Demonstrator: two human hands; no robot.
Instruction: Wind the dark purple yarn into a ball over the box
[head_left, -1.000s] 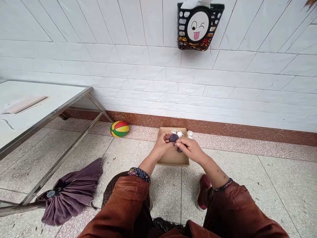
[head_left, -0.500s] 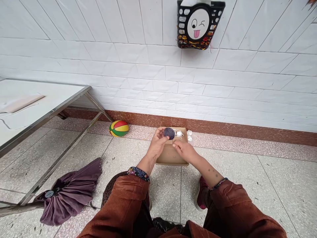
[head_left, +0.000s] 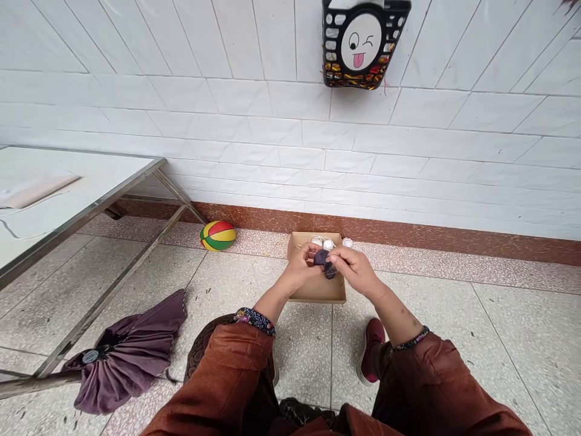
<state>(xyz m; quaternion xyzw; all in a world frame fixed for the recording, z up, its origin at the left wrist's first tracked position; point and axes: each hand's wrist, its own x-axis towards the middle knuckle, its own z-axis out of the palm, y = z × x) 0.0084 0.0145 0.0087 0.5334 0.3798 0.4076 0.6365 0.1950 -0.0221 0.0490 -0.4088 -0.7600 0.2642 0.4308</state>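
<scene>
We note a dark purple, rounded ball of yarn [head_left: 320,258] above the open brown cardboard box [head_left: 318,294]. Our left hand [head_left: 299,270] cups it from the left, thumb and fingers curled round it. Our right hand [head_left: 357,272] is at its right side, fingertips pinched together, apparently on its yarn; we cannot confirm a strand. Both hands are about equally near. Being round, the ball shows no clear long axis or pointing direction.

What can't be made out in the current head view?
Head view:
- Purple yarn ball's left side: partly covered by the left hand.
- Whether the right hand pinches a strand: too small.
- Black basket's top: cut off by the top edge.
- White-topped table's far end: cut off by the left edge.
</scene>
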